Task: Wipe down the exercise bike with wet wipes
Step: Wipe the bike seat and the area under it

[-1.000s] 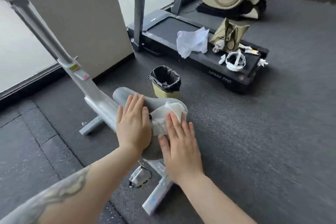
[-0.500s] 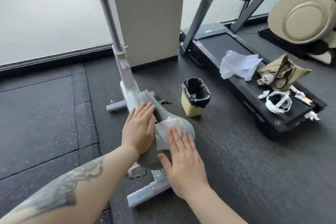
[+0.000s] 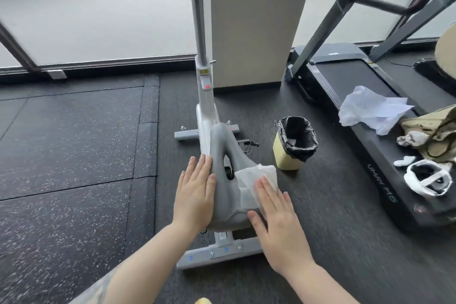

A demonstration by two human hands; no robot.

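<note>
A black treadmill (image 3: 385, 155) with crumpled white paper (image 3: 372, 110) on its deck stands well right of both hands. The white-and-grey exercise bike (image 3: 206, 116) runs forward between them, its grey padded saddle (image 3: 225, 187) under both palms. A yellow bin with a black liner (image 3: 293, 142) sits just ahead of the right hand (image 3: 277, 224), whose flat fingers press a white wet wipe (image 3: 256, 181) onto the saddle's right side. The left hand (image 3: 195, 195) lies flat against its left side.
</note>
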